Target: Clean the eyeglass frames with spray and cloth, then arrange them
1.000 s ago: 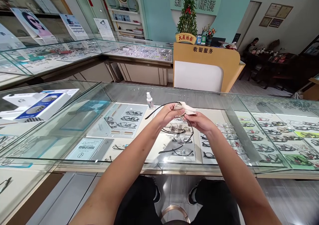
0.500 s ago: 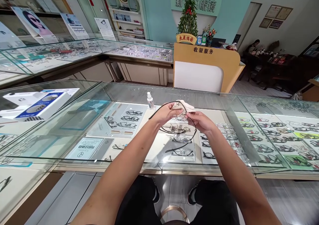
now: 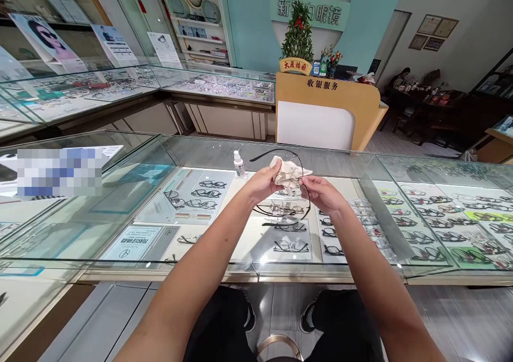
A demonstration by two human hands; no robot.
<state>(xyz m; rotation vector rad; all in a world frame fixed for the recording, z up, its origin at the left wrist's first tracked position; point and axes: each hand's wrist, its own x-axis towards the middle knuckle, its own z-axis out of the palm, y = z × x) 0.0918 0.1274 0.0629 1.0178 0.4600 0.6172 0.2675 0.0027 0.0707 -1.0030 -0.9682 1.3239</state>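
A pair of dark thin-framed glasses [image 3: 309, 204] is held above the glass counter, its temples pointing left. My left hand [image 3: 262, 185] is closed on a cream-coloured cloth [image 3: 289, 173], thumb on top, with the cloth bunched against the glasses. Whether its fingers also grip a lens through the cloth is hidden. My right hand [image 3: 324, 195] pinches the glasses near the middle of the frame, at the cloth's right edge. Just left of the hands stands a small white spray bottle [image 3: 239, 165], upright on the counter.
Beneath my hands is a glass display counter [image 3: 256, 268] with rows of eyeglass frames [image 3: 290, 246] inside. A white box [image 3: 60, 172], partly blurred out, lies at the left. Across the aisle stand a wooden cashier desk [image 3: 364, 100] and more glass cases [image 3: 216, 87].
The glasses have tilted, so the upper temple stands higher and clear of my left hand. My left hand has shifted on the cloth, thumb now higher. The view has shifted slightly.
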